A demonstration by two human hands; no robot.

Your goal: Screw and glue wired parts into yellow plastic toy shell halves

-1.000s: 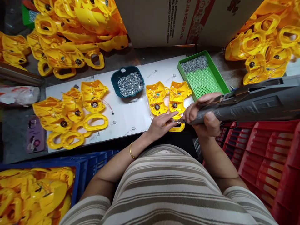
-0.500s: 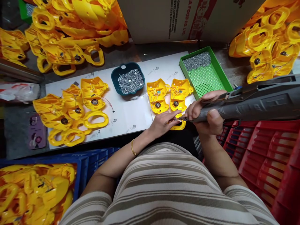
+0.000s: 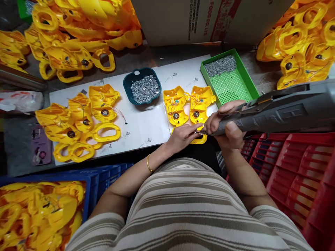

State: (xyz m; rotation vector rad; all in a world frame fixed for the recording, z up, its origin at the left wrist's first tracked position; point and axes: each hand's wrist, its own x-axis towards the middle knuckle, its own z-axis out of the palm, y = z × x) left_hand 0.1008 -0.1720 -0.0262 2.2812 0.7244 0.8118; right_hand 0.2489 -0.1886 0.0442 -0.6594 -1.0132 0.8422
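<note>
My right hand (image 3: pixel 228 128) is wrapped round a dark grey electric screwdriver (image 3: pixel 277 113), its body reaching off to the right and its tip pointing left. At that tip my left hand (image 3: pixel 180 136) has its fingers drawn together; whatever small thing they pinch is hidden. Below the fingertips shows a yellow handle loop (image 3: pixel 200 140). Just beyond the hands, two yellow plastic shell halves (image 3: pixel 176 106) lie hollow side up, with round speakers and thin wires inside.
A dark teal bowl (image 3: pixel 128 94) of small metal parts and a green tray (image 3: pixel 247 78) of screws stand on the white board (image 3: pixel 141 129). More yellow shells (image 3: pixel 57 122) lie left. A blue crate (image 3: pixel 91 188), red crate (image 3: pixel 290 167) and cardboard box (image 3: pixel 170 24) surround the board.
The right hand and screwdriver have shifted slightly left, and the tool's rear end sits a little lower. The left hand stays at the tip. The whole view has moved slightly.
</note>
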